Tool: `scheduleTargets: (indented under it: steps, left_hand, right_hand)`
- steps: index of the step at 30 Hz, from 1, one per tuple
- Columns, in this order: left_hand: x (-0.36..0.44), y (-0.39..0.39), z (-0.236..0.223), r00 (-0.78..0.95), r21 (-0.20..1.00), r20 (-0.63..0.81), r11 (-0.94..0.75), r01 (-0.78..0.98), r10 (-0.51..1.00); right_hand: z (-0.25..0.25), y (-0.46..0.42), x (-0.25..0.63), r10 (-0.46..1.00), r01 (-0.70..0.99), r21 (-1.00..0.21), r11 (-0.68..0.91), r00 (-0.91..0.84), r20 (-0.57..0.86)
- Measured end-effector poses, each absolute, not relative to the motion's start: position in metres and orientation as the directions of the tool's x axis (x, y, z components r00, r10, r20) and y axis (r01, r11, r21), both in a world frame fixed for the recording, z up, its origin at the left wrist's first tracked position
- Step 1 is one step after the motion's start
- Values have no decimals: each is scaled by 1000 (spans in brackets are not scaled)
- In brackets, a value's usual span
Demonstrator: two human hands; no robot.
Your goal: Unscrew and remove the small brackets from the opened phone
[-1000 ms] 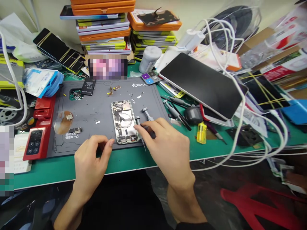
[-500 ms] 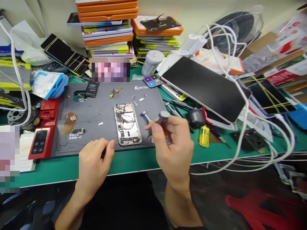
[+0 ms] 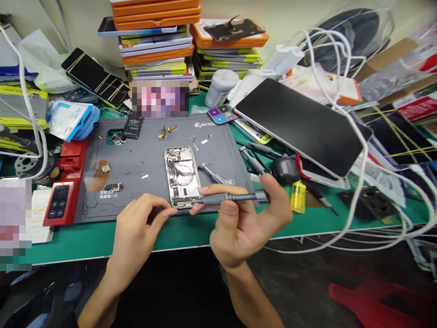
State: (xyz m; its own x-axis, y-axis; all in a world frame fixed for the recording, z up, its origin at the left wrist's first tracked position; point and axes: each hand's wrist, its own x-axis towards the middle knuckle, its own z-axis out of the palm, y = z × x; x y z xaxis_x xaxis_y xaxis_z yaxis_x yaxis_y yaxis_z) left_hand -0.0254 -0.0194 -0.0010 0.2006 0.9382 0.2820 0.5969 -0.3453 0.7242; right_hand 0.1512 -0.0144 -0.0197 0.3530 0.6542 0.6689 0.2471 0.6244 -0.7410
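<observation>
Green tabletop (image 3: pixel 198 228): its front edge runs beneath both hands. On it, a dark grey rectangular work mat (image 3: pixel 143 150). Right hand (image 3: pixel 241 228), palm turned partly up, fingers closed around a slim grey metal screwdriver (image 3: pixel 213 199); half a second ago the tool stood raised, clear of the phone, and it now lies nearly level, tip pointing left over the phone's near end. Contact of tip: cannot tell. Left hand (image 3: pixel 139 228): thumb and forefinger nearly together, advanced to the phone's near left corner; whether they grip it, cannot tell. Opened silver-framed phone (image 3: pixel 186 191), internals exposed, lies at the mat's front edge, right of its middle, position unchanged. Second grey screwdriver (image 3: pixel 211 172) rests on the mat right of the phone. Flat black battery (image 3: pixel 133 126): at the mat's back edge, left part, unmoved. Small white strip (image 3: pixel 144 176): left of the phone, unmoved.
</observation>
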Motion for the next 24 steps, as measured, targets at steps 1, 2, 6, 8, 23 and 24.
scheduleTargets:
  steps: [1,2,6,8,23,24]
  left_hand:
    - [-25,-19,0,208,722,291,-357,593,934]
    - [-25,-19,1,210,721,299,-364,590,931]
    - [-25,-19,2,213,706,318,-380,597,924]
    - [-25,-19,2,216,697,321,-385,605,922]
    - [-25,-20,1,260,642,351,-434,632,899]
    - [-25,-20,2,262,644,349,-433,631,900]
  right_hand:
    - [-20,-15,151,659,248,-740,625,340,670]
    - [-21,-16,151,671,241,-746,621,330,664]
    - [-24,-16,151,689,210,-758,617,320,650]
    - [-27,-16,151,678,212,-749,628,322,660]
    - [-28,-18,152,717,269,-760,592,255,649]
    - [-28,-18,152,717,279,-758,590,251,650]
